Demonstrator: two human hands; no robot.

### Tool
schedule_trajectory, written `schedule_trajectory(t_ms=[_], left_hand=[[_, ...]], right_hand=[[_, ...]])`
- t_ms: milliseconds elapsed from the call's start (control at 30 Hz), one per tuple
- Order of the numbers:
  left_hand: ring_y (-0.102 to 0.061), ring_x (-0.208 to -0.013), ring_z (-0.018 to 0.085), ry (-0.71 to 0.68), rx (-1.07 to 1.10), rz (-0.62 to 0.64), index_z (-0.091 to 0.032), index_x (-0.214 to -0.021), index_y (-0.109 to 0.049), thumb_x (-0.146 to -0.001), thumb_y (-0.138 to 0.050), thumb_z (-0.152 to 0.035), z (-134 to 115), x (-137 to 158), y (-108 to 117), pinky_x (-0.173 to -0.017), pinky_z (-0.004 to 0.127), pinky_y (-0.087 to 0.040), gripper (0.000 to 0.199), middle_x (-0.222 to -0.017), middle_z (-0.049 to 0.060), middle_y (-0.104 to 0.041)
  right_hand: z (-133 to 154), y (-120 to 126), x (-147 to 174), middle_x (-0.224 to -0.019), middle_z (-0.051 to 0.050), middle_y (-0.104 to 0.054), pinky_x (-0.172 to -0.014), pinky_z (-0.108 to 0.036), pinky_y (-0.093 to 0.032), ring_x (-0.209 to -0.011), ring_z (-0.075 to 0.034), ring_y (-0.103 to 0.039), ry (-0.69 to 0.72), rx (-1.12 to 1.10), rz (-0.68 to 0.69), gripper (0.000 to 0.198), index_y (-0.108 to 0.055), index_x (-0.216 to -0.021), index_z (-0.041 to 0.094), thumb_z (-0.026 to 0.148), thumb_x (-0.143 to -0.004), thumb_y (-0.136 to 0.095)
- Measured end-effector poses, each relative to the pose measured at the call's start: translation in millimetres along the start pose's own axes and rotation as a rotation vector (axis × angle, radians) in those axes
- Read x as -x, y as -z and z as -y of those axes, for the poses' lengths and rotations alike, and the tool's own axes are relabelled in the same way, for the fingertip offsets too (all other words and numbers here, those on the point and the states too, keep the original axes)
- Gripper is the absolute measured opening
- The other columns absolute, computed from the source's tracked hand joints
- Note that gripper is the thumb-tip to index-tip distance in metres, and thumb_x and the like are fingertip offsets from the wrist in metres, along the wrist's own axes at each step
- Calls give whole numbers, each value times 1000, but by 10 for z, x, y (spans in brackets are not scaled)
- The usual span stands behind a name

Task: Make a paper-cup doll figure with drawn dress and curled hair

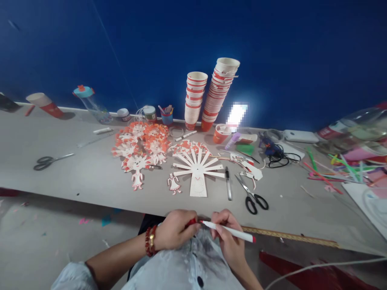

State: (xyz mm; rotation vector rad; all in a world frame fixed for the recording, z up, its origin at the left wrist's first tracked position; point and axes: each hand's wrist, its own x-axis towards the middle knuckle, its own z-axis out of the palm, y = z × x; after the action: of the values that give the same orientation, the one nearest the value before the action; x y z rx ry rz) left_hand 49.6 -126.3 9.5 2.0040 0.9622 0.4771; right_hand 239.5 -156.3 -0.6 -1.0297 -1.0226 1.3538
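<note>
My right hand (227, 231) grips a white marker (231, 231) with a red end, its red tip pointing left. Close to that tip, my left hand (178, 229) is closed on a small red marker cap (192, 221). Both hands are at the table's front edge, before my body. Just beyond them lies a white paper cutout (198, 183) with strips fanned out on top and a faint pencil drawing. Left of it is a small paper dress figure (174, 184) outlined in red. A black-capped pen (228, 184) and black-handled scissors (253, 197) rest to the right.
Orange-and-white paper cutouts (142, 141) are piled left of centre. Two tall stacks of paper cups (193, 100) stand by the blue wall. Another pair of scissors (50, 161) lies far left. A water bottle (93, 104), black cord (281, 157) and colourful strips (347, 169) are around.
</note>
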Motion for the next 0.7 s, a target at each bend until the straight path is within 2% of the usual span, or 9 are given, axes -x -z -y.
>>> schedule_trajectory(t_ms=[133, 333, 500, 700], left_hand=[[-52, -65, 13, -32, 0, 7, -19, -82, -50, -96, -42, -28, -44, 0, -1, -62, 22, -34, 19, -72, -1, -57], [-54, -67, 12, -41, 19, 23, -19, -86, -53, -97, -45, -33, -59, 17, -84, -63, 21, -36, 20, -75, -1, -59], [-55, -65, 12, -48, 30, 29, -19, -84, -54, -98, -45, -35, -83, -6, -104, -61, 21, -35, 24, -74, -1, -61], [-60, -72, 15, -123, 21, 92, -19, -93, -58, -100, -40, -38, -97, -24, -105, -66, 22, -40, 27, -82, 3, -66]], right_hand=[[-4, 5, 18, -58, 5, -50, -51, -24, -32, -50, -12, -44, -1, -53, 18, 12, -55, -75, 22, 26, -85, -59], [-8, 30, 59, -55, 5, -47, -50, -24, -31, -50, -12, -42, 2, -34, 19, 15, -53, -70, 21, 26, -83, -59], [-8, 70, 66, -54, 5, -45, -50, -24, -31, -50, -13, -41, -44, 68, 19, 18, -51, -67, 21, 28, -82, -57], [-45, 93, 43, -56, 5, -45, -51, -24, -31, -51, -12, -39, -75, 215, 83, 21, -49, -65, 21, 29, -84, -55]])
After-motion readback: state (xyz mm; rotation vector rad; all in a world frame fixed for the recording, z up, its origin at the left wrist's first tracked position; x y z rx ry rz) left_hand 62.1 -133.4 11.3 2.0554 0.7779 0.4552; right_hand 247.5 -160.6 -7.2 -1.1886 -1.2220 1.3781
